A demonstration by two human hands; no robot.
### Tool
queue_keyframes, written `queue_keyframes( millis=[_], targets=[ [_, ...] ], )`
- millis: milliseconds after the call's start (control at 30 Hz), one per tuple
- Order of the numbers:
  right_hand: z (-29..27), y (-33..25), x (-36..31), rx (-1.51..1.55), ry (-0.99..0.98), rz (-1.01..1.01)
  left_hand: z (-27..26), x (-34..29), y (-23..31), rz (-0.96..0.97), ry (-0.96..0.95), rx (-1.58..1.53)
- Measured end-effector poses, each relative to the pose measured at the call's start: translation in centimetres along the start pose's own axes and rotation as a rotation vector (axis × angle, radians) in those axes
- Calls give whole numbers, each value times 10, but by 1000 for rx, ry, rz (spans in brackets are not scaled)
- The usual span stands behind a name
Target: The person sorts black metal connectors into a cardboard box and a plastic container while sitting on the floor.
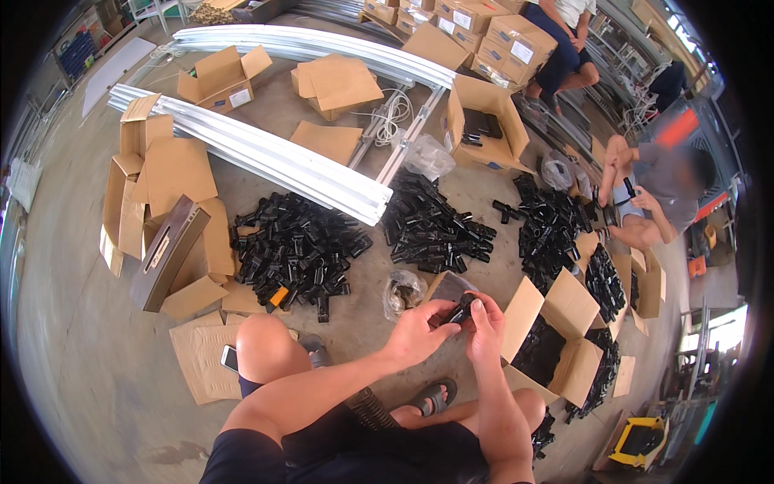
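Head view: black part pinched between both hands

Small black part point(461, 309) held above the floor, just past the knees. Left hand point(419, 331) closed on its near-left side, right hand point(485, 323) gripping from the right, fingertips meeting over it. Could slip if the pinch loosens, dropping among the sandals point(431, 397). Open box point(556, 339) just right; black piles point(294, 250) further left and beyond; bag point(401, 292) close by.

Fitting point(461, 309) between hands, piles point(294, 250) beyond, open box point(556, 339) right
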State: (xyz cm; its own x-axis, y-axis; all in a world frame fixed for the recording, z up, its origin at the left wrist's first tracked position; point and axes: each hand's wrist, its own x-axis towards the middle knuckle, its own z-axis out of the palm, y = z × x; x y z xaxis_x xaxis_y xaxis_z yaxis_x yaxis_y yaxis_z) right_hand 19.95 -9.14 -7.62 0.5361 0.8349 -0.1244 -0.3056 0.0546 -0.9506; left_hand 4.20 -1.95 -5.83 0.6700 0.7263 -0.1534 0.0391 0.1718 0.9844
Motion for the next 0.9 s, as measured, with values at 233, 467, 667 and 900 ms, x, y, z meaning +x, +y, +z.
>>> queue_keyframes(
  millis=[233,467,667,900],
  targets=[
    [0,3,0,0,-8,2,1,-1,-6,11,-3,-35],
    [1,6,0,10,-19,-13,-3,-4,1,2,-1,-11],
    [-4,8,0,-3,-43,-7,-3,-5,0,-4,5,28],
    [-5,9,0,7,-45,-7,-5,-6,7,-20,-11,37]
  ],
)
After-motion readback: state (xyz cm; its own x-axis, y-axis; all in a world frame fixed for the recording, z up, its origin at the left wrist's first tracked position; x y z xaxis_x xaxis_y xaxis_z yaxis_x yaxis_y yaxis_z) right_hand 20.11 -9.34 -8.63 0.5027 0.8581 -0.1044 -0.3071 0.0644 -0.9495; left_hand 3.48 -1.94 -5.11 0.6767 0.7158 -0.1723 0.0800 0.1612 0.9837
